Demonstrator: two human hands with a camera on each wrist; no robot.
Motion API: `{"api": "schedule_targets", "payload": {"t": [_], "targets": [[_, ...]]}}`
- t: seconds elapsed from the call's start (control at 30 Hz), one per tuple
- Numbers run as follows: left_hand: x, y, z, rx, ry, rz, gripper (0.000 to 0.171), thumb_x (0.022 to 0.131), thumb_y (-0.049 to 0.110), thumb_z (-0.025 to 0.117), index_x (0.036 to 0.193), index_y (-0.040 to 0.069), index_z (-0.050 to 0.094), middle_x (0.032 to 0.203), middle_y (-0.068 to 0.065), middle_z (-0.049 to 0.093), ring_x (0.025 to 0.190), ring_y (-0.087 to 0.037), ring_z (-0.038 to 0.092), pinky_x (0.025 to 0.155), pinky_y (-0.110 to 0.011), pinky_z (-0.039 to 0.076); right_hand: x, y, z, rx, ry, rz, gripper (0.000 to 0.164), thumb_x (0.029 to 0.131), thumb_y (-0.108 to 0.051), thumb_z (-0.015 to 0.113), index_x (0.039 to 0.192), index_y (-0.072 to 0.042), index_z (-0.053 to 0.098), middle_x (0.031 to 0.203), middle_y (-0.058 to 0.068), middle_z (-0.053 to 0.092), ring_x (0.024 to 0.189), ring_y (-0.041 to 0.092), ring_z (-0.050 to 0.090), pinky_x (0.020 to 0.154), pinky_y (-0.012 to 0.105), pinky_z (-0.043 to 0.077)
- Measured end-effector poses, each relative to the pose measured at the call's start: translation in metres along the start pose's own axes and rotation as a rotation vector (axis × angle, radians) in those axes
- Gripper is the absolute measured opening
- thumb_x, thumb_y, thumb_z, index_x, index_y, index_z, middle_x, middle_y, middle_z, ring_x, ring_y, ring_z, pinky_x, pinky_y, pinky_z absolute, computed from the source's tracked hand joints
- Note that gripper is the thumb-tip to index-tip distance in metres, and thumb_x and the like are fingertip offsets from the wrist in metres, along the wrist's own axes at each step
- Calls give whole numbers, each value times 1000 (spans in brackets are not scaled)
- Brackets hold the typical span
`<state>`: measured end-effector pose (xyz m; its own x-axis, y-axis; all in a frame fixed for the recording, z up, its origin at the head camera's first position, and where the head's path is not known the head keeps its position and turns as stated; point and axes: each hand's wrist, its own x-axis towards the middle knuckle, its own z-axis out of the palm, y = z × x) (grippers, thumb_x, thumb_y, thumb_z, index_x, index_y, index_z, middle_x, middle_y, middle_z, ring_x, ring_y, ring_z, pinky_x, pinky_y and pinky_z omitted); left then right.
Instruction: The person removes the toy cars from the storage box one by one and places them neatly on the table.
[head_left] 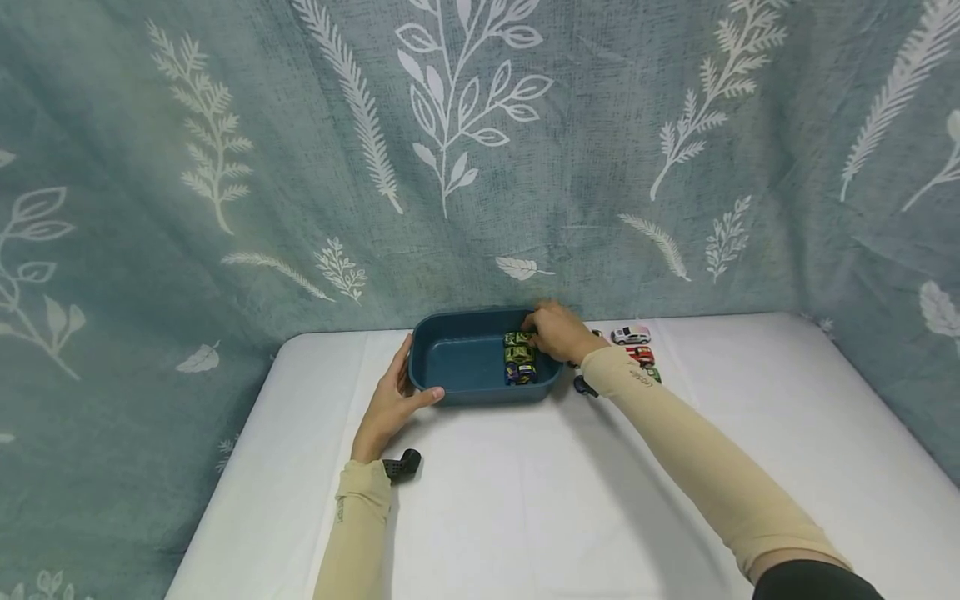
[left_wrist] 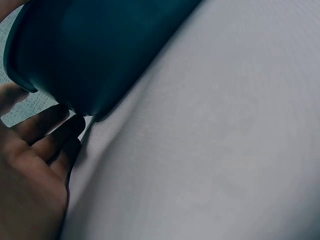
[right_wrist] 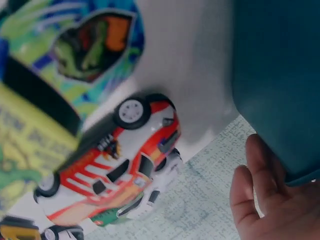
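Note:
A blue rectangular bin [head_left: 465, 398] stands near the back of the white table. At its left end my left hand [head_left: 392, 402] grips it, the thumb over the front rim and the fingers along the outer wall; in the left wrist view those fingers [left_wrist: 52, 132] bend against the wall. Over the bin's right end reaches my right hand [head_left: 558, 332], its fingertips beside a green toy car [head_left: 517, 339]. Whether they pinch it is hidden. A blue-and-yellow toy car [head_left: 521, 373] sits nearer in the same row. Two right-hand fingers show outside the bin [right_wrist: 280, 90] in the right wrist view.
Right of the bin, partly behind my right forearm, several toy cars stand on the table [head_left: 480, 500]: a white car [head_left: 631, 335], a red-and-white car [right_wrist: 117, 167] and others. A patterned curtain [head_left: 585, 250] hangs close behind the bin.

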<state>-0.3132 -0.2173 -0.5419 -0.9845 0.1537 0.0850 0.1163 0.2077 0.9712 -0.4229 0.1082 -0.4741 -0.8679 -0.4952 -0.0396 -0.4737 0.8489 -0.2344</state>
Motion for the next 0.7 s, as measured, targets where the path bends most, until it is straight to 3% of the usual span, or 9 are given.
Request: {"api": "schedule_targets", "payload": {"t": [0.23, 0.53, 0.7], "targets": [[-1, 4, -1, 0, -12, -1, 110, 90, 31, 87, 171, 39, 13, 178, 0, 16, 165, -27, 18, 135, -51, 20, -1, -8, -1, -155, 1, -7, 27, 100, -18, 77, 124, -6, 78, 129, 20, 66, 123, 40, 62, 106, 56, 54], [-1, -1, -1, -8, -8, -9, 109, 91, 30, 87, 171, 40, 14, 178, 3, 18, 165, -24, 18, 135, -48, 19, -2, -17, -3, -313, -30, 13, 21, 101, -22, 75, 117, -9, 78, 146, 26, 58, 138, 44, 53, 115, 63, 47], [-1, -1, 0, -10, -3, -4, 109, 90, 30, 87, 171, 41, 15, 178, 3, 19, 165, -24, 20, 135, -49, 20, -2, -16, -1, -364, 4, -22, 27, 102, -20, 73, 124, -5, 75, 150, 27, 54, 141, 44, 50, 115, 60, 47]]}}
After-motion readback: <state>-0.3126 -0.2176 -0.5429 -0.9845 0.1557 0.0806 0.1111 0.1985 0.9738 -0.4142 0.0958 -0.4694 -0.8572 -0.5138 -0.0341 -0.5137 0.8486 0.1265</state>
